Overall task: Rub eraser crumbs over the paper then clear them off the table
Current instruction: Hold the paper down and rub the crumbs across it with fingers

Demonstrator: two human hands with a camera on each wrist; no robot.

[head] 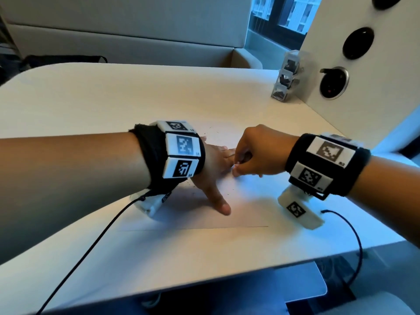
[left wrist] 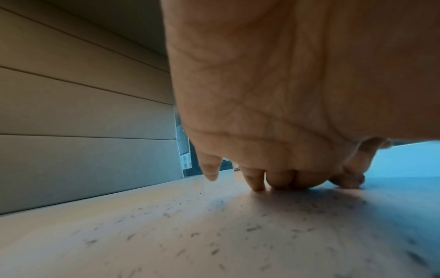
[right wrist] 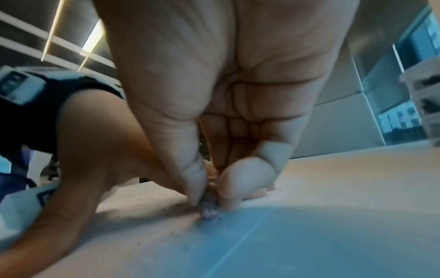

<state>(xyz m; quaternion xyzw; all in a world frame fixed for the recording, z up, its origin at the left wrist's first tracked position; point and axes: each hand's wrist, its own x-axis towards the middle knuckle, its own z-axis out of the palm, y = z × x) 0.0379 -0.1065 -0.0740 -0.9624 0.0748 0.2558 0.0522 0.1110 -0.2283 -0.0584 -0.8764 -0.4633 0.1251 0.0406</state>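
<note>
While my left hand (head: 211, 169) presses flat, fingers spread, on the paper (head: 238, 205), my right hand (head: 256, 153) pinches an eraser (right wrist: 209, 213) among crumbs (left wrist: 252, 228).

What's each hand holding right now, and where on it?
The right hand pinches a small eraser by its sides, tip on the paper. The left hand holds nothing; it presses flat on the paper.

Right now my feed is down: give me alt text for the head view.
The right hand pinches a small eraser against the white paper, while the left hand presses flat on the sheet beside it. Dark eraser crumbs speckle the paper on a pale table.
</note>
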